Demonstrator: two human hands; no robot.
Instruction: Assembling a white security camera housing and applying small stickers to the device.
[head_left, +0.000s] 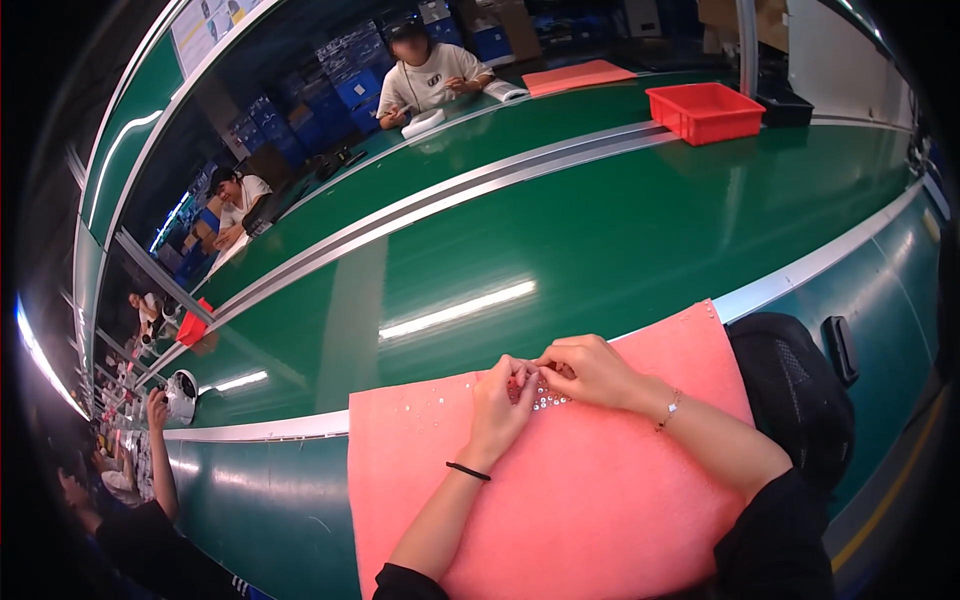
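Observation:
A pink foam-like sheet (620, 490) lies in front of me, with its far edge over the rim of the green table. My left hand (497, 408) and my right hand (592, 372) meet near that far edge, fingertips pinched close together. Whatever they hold is too small or too hidden to name; a bit of red shows between the left fingers. Just under the fingertips sits a cluster of small shiny round pieces (548, 402). More such pieces (425, 405) are scattered on the sheet left of my left hand, and a few lie at its far right corner.
Beyond the sheet runs a long green conveyor-like table (560, 240) with metal rails. A red plastic bin (705, 112) stands at the far right beside a black one. A black bag (790, 400) is right of the sheet. People sit across the table and at my left.

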